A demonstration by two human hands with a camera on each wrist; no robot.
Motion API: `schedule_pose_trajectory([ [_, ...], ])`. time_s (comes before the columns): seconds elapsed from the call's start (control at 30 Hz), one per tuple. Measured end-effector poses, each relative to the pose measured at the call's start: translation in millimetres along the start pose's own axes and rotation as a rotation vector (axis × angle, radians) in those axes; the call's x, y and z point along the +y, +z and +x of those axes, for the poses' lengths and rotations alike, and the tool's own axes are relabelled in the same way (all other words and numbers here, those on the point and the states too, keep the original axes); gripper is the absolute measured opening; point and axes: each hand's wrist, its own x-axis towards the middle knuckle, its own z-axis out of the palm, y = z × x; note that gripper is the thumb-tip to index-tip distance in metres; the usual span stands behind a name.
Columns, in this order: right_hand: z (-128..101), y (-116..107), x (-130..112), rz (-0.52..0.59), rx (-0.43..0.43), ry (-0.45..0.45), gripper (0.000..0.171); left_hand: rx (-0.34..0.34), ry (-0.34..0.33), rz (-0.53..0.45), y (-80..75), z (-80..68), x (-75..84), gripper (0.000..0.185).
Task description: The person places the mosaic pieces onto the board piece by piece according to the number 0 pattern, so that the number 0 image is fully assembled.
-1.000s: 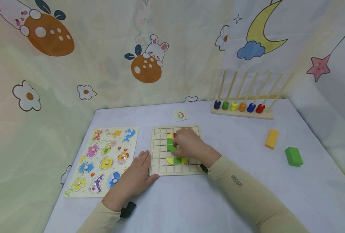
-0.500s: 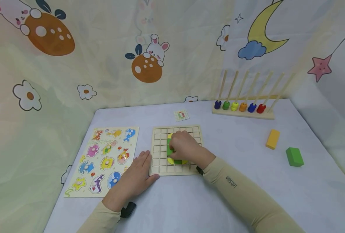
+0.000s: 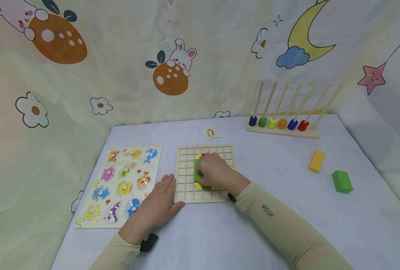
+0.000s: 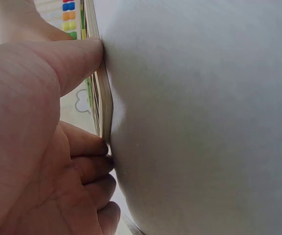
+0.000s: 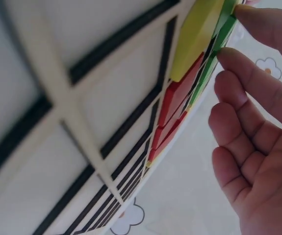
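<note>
White tabletop point(image 3: 220, 240): left hand point(image 3: 157, 206) lies flat, fingers relaxed, bracing the grid board point(image 3: 186, 176) at its near-left corner. Right hand point(image 3: 217, 171) curls over the green tiles point(image 3: 197, 170), seemingly pinching one. Beyond, a bead rack point(image 3: 282, 125).

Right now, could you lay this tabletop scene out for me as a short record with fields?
Board: square wooden grid board, flat on the white table
Pieces in board: green, yellow and red tiles, partly hidden by the hand
Left hand: rests on the table, thumb and fingertips against the board's near left edge
Right hand: over the tiles, fingertips touching a green one
Left of board: animal peg puzzle
Behind board: small pattern card
Far right: wooden peg rack with coloured beads; yellow block; green block
</note>
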Motion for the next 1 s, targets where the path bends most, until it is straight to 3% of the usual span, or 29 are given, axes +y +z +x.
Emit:
schedule_pose_trajectory([
  [0.83,-3.7,0.8,7.7,0.037,0.000,-0.001,0.007,-0.012,0.008,-0.007,-1.7,-1.4,1.9,0.094],
  [1.0,-10.7,-8.2,17.1,0.052,0.021,0.037,0.013,-0.009,0.005,-0.028,-0.9,-1.0,1.3,0.093],
])
